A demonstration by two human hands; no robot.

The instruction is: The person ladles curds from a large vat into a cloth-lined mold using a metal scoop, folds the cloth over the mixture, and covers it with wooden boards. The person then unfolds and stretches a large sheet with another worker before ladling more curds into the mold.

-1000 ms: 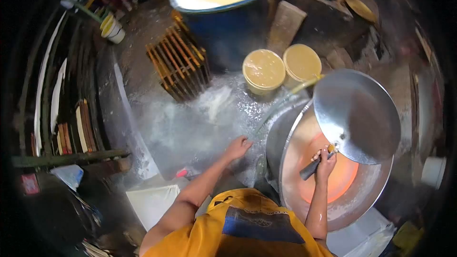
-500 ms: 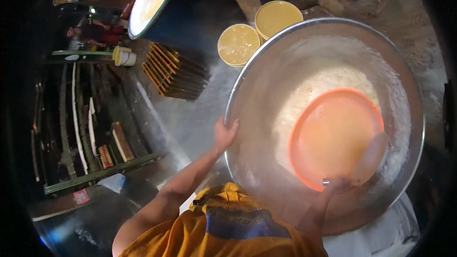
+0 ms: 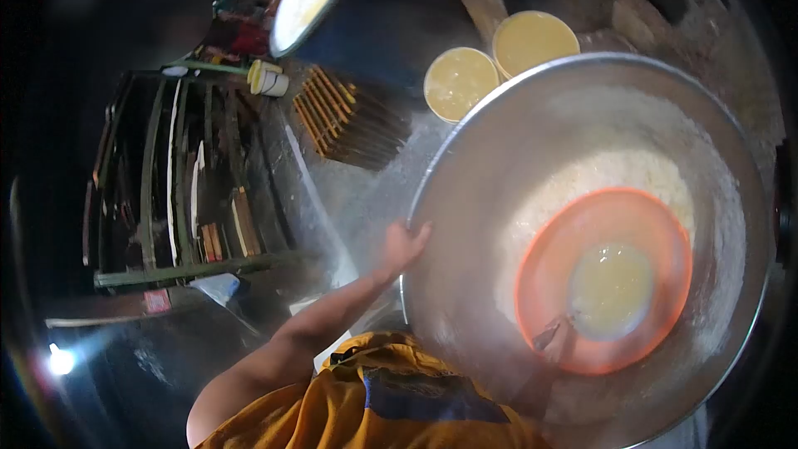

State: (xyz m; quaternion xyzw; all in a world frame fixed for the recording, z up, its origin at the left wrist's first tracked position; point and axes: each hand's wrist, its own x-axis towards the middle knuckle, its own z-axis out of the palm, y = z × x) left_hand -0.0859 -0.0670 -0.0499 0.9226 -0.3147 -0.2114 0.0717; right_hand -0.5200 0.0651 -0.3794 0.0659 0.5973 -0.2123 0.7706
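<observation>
A wide, steaming metal vat (image 3: 465, 199) with pale, foamy content (image 3: 532, 224) fills the right side. My left hand (image 3: 406, 247) is closed on its left rim, the thumb inside and the other fingers hidden outside. Within the vat sits a round orange plastic basin (image 3: 532, 283). My right hand (image 3: 559, 339) is closed at the near side of a round dipper (image 3: 613, 293) over or in the orange basin. Yellowish liquid shows in the dipper. Steam and blur hide most of the right fingers.
Two buckets of yellowish liquid (image 3: 461, 83) (image 3: 534, 43) stand beyond the vat. A dark drum (image 3: 399, 25) with pale content is at the top. A wooden slatted stack (image 3: 353, 120) stands on the floor, and a timber rack (image 3: 199, 262) lies at left. A small white bucket (image 3: 270, 81) is behind.
The dipper has gone from tilted at the orange basin's right side to level near its middle, now showing liquid. My left hand stays on the rim. The whole view has shifted.
</observation>
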